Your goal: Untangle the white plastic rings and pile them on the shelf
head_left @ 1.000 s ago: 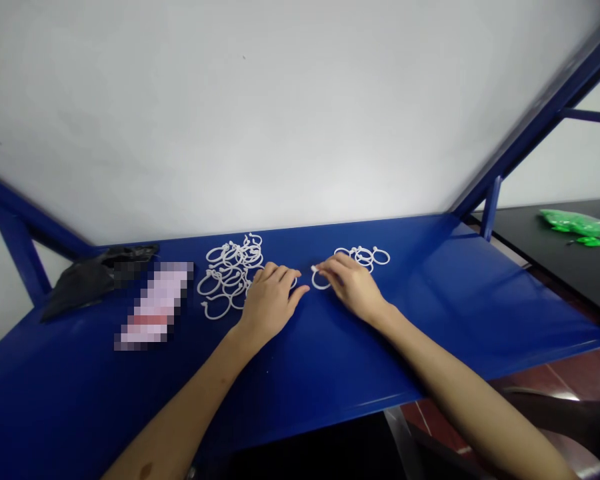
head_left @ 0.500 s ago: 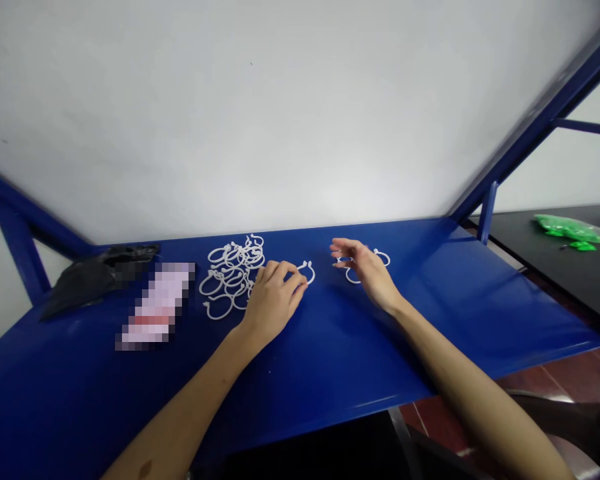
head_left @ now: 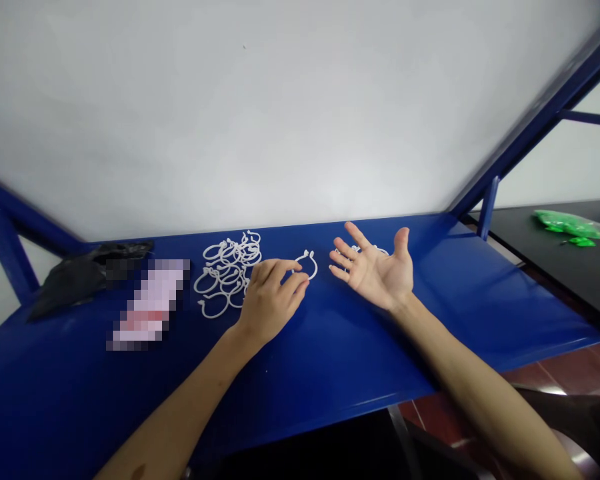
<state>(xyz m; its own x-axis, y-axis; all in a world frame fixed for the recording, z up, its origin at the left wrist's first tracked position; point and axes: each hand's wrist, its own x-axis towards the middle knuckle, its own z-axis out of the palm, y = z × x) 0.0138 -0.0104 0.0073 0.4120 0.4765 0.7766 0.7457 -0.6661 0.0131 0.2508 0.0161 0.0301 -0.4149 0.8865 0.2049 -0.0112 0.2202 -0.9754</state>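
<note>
Thumb and fingertips of my left hand (head_left: 270, 293) pinch a white shower curtain ring (head_left: 314, 267), an open loop with small knobs at its ends. Part of the loop is hidden behind the fingers. Just left of that hand lies a loose pile of similar white rings (head_left: 215, 307) on the blue table, partly covered by the hand. My right hand (head_left: 375, 270) is turned palm up with its fingers spread, holding nothing. Behind it a few more white rings (head_left: 380, 249) show on the table, mostly hidden by the hand.
The blue table (head_left: 330, 360) meets a pale wall at the back, with blue frame bars at both sides. To the left lie a black plastic bag (head_left: 75, 283) and a blurred pink-and-white item (head_left: 153, 293). A green item in clear plastic (head_left: 570, 225) rests on a black table at right.
My right hand has rolled over from sideways to palm up, its fingers spreading. The ring in my left hand has lifted slightly. The view has shifted a little.
</note>
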